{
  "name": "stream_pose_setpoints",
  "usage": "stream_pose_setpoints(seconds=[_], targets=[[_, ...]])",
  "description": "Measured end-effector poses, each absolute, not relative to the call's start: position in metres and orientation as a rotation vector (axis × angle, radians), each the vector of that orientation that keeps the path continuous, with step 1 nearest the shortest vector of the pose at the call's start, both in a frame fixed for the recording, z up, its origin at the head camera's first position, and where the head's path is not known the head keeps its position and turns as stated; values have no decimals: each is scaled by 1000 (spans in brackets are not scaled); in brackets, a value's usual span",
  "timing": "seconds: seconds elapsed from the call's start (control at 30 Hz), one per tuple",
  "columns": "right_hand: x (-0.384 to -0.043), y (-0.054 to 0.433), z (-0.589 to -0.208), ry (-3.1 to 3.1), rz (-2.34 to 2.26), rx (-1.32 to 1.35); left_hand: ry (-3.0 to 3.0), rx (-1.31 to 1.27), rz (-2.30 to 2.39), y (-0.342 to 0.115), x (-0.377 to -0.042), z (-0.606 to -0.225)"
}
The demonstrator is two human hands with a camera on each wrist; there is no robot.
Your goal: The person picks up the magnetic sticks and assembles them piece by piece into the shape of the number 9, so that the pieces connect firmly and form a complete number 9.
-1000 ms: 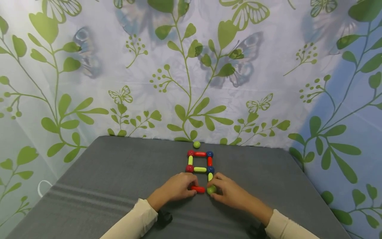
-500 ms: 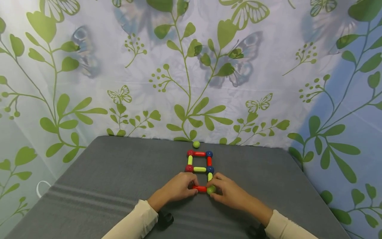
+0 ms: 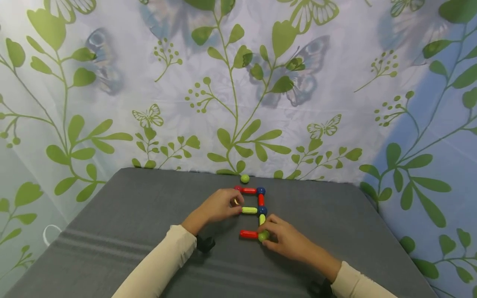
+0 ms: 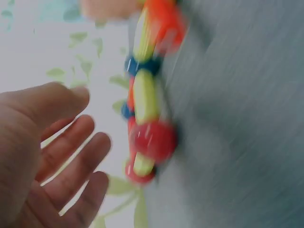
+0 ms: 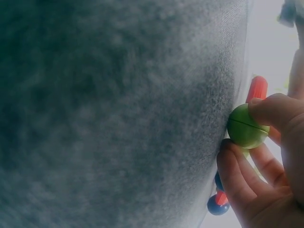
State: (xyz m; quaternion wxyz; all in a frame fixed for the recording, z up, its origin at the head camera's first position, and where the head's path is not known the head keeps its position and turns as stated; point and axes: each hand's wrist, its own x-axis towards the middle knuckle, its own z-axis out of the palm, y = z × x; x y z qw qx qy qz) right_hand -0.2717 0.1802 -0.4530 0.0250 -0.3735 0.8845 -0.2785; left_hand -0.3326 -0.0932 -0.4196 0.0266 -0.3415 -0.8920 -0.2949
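My right hand [image 3: 285, 238] pinches a green ball [image 5: 247, 127] between thumb and fingers at the near end of a magnetic stick-and-ball frame. A red stick [image 3: 248, 234] points left from that ball, its other end free. A yellow stick [image 3: 262, 219] links the ball to a blue ball [image 3: 262, 210]. Beyond it lies a square of red and yellow sticks with blue and red balls at its corners. My left hand [image 3: 220, 205] hovers at the square's left side, hiding part of it. In the left wrist view its fingers are spread, apart from the red ball [image 4: 154, 141].
A loose green ball [image 3: 244, 179] sits behind the square, near the back edge of the grey table [image 3: 160, 219]. A patterned curtain [image 3: 167, 95] hangs behind the table. Grey tabletop extends on both sides of the frame.
My left hand has let go of the red stick, which now joins the green ball, and has moved away toward the square's left side. The right hand has stayed in place.
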Motion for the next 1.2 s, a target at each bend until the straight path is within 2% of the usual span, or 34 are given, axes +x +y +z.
stream_pose_setpoints(seconds=[0.23,0.43,0.8,1.2], targets=[[-269,182,-454,2753,-817,-1146,-2845,-829,-833,-89,-403,-412],[-267,178,-457,2724,-812,-1129,-2956,-765,-756,-77,-438,-419],[-268,180,-456,2753,-807,-1158,-3002,-791,-716,-54,-457,-429],[-268,180,-451,2748,-824,-1127,-3024,-652,-682,-54,-466,-435]])
